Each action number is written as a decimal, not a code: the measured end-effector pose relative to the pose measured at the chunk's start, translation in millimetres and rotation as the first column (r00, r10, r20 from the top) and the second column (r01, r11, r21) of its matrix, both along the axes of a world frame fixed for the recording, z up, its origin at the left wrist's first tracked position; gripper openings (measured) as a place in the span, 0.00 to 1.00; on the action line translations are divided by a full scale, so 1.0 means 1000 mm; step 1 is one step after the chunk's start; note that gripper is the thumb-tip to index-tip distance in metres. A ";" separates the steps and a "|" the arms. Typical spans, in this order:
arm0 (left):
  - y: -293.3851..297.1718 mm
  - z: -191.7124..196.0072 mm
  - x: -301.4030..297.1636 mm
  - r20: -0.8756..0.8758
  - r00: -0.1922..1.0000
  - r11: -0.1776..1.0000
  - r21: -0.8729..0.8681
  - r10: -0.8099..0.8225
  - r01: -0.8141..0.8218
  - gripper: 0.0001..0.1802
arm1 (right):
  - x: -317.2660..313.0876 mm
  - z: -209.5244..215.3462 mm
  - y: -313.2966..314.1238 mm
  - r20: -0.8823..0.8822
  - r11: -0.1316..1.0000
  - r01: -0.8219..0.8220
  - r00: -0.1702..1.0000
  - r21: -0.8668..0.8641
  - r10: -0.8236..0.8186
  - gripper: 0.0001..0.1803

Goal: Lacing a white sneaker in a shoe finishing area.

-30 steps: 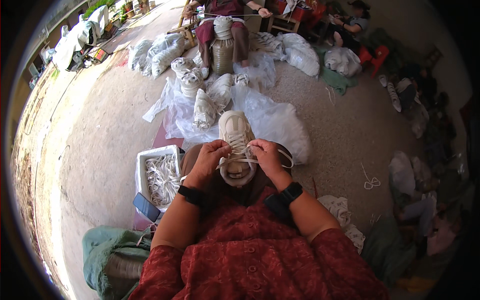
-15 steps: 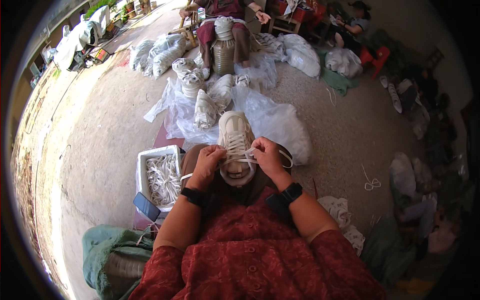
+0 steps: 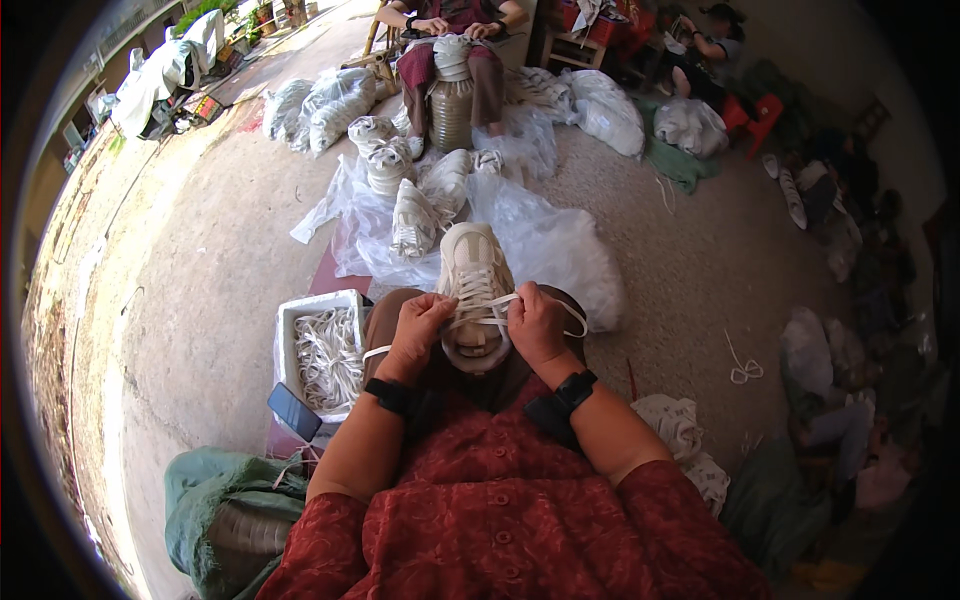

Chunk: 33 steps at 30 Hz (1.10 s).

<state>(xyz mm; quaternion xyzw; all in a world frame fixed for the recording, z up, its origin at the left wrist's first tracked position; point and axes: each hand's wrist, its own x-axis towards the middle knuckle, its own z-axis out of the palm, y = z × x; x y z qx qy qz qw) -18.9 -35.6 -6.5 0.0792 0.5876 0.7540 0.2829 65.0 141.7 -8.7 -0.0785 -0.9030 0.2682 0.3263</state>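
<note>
A beige sneaker (image 3: 466, 250) rests in front of me between my knees, its toe pointing away and its opening toward me. White laces (image 3: 478, 284) criss-cross over its tongue. My left hand (image 3: 420, 328) is closed in a pinch on a shoelace at the shoe's left eyelet edge; a lace end trails out to the left of the wrist. On the right side, my right hand (image 3: 537, 322) pinches the other part of the shoelace, with a loop of it bending out past the knuckles. The fingertips partly hide the upper eyelets.
A white foam box (image 3: 285, 345) of bundled laces stands at my left, a phone (image 3: 293, 411) on its near corner. Ahead, several shoes (image 3: 412, 220) lie on plastic sheeting (image 3: 560, 260). A co-worker (image 3: 455, 20) sits beyond, at a ribbed container (image 3: 451, 115). A green sack (image 3: 215, 500) lies lower left.
My right hand has turned and shifted slightly, drawing the lace a little to the right. The left hand stays nearly in place. The co-worker's hands have come together over the shoe in front.
</note>
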 end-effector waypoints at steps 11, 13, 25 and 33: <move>-0.001 -0.011 -0.001 -0.192 0.980 0.970 -0.220 0.055 -0.098 0.11 | -0.005 -0.002 0.008 -0.046 0.920 -0.255 0.966 -0.296 0.253 0.02; -0.001 -0.013 -0.002 -0.182 0.981 0.979 -0.177 0.071 -0.104 0.12 | -0.007 -0.004 0.014 -0.030 0.807 -0.344 0.926 -0.479 0.377 0.04; -0.009 -0.013 0.000 -0.514 0.857 0.894 -0.399 -0.035 -0.203 0.15 | 0.021 -0.004 0.012 0.182 0.856 -0.257 0.912 -0.448 0.368 0.08; -0.084 -0.013 -0.013 -0.180 0.911 0.929 0.075 0.371 -0.363 0.07 | 0.057 0.003 0.061 -0.056 0.225 -0.049 0.998 -0.973 -0.025 0.08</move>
